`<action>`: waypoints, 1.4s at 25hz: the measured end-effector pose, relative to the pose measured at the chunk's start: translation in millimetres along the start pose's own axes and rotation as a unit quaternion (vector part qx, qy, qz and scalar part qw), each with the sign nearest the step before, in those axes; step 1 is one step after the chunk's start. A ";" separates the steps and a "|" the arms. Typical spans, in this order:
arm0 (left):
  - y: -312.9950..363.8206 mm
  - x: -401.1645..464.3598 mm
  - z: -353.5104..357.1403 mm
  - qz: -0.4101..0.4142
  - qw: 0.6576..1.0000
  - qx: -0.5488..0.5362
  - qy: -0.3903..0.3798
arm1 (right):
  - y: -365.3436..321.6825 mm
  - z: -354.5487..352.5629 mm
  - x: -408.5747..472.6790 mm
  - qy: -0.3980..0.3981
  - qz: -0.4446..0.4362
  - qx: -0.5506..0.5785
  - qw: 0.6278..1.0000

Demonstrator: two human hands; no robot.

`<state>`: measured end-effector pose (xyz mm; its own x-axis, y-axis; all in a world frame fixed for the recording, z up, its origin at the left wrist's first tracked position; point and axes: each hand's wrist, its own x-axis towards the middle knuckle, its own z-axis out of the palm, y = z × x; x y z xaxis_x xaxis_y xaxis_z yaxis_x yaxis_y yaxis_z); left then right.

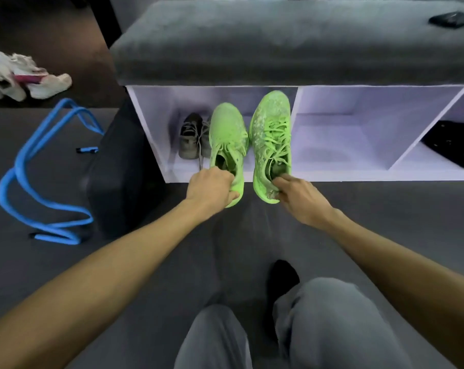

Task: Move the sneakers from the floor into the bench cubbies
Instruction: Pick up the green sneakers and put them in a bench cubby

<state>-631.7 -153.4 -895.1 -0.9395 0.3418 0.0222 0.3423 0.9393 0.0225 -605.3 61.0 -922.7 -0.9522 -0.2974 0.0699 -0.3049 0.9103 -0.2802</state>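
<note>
At the left cubby's front edge, I'm partway through the job.
White sneakers [25,81] wait on the floor far left; grey sneakers [192,135] sit inside the left cubby [151,113]. My left hand [212,189] and right hand [298,199] each clamp a heel: left green sneaker [226,137], right green sneaker [272,129], toes entering, not yet placed.

There is 1 view, from a wide-angle camera worn on the person's head. It looks forward and steeply down over both outstretched forearms toward the bench [292,46], which fills the upper part of the picture, its cubby openings facing the camera. The person's knees sit at the bottom edge, nearest the lens, and the floor [39,262] stretches from them up to the bench. The lens bends straight lines toward the edges. No second view shares the scene.
</note>
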 end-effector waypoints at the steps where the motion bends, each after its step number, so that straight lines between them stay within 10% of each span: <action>1: -2.1 16.1 9.2 -0.003 1.000 -0.007 -0.012 | 10.3 5.7 13.1 -0.008 0.001 0.004 1.000; 23: -61.6 277.9 192.8 -0.006 0.993 -0.022 -0.113 | 153.6 148.3 258.7 -0.109 0.099 0.017 0.989; 35: -63.3 345.7 211.6 -0.044 0.998 -0.023 -0.043 | 181.0 150.7 331.7 -0.148 0.137 -0.039 0.979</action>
<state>-980.9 -88.5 -1100.3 -0.9629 0.2612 -0.0683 0.2569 0.9642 0.0665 -973.3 83.8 -1094.5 -0.9546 -0.0982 -0.2813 -0.0497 0.9834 -0.1745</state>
